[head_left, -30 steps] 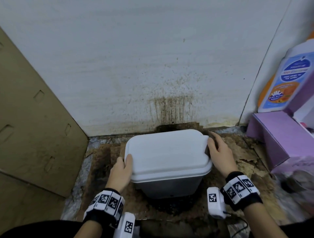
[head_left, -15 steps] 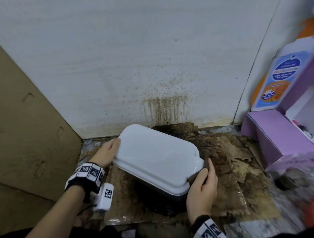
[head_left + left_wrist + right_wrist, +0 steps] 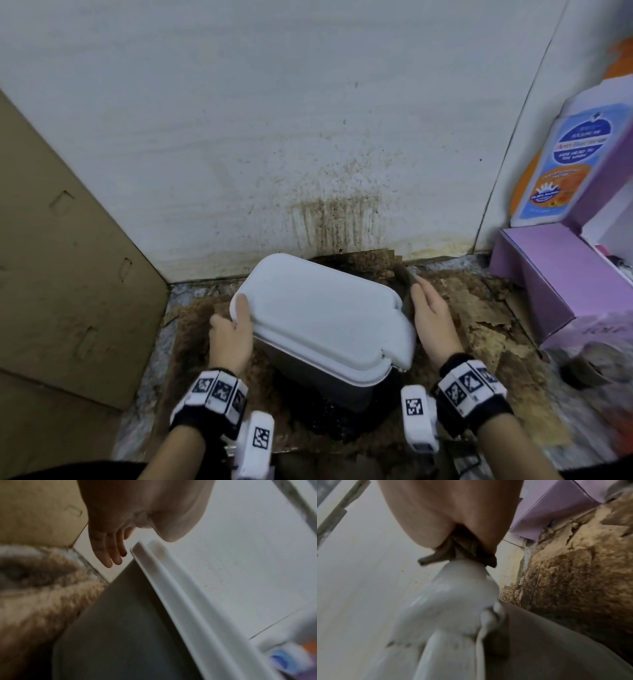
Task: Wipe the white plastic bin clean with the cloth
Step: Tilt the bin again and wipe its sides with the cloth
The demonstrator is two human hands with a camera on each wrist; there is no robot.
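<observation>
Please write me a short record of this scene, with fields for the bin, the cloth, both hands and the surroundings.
bin: grey body, closed
lid: white, on the bin
cloth: dark, pressed to the lid end
left hand: thumb on lid corner, fingers straight beside rim
right hand: holds cloth against bin
floor: stained, torn cardboard
wall: brown streaks behind bin
right side: purple box, bottle

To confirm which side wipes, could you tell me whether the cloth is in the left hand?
No, the right hand pinches the dark cloth against the white bin lid.
</observation>
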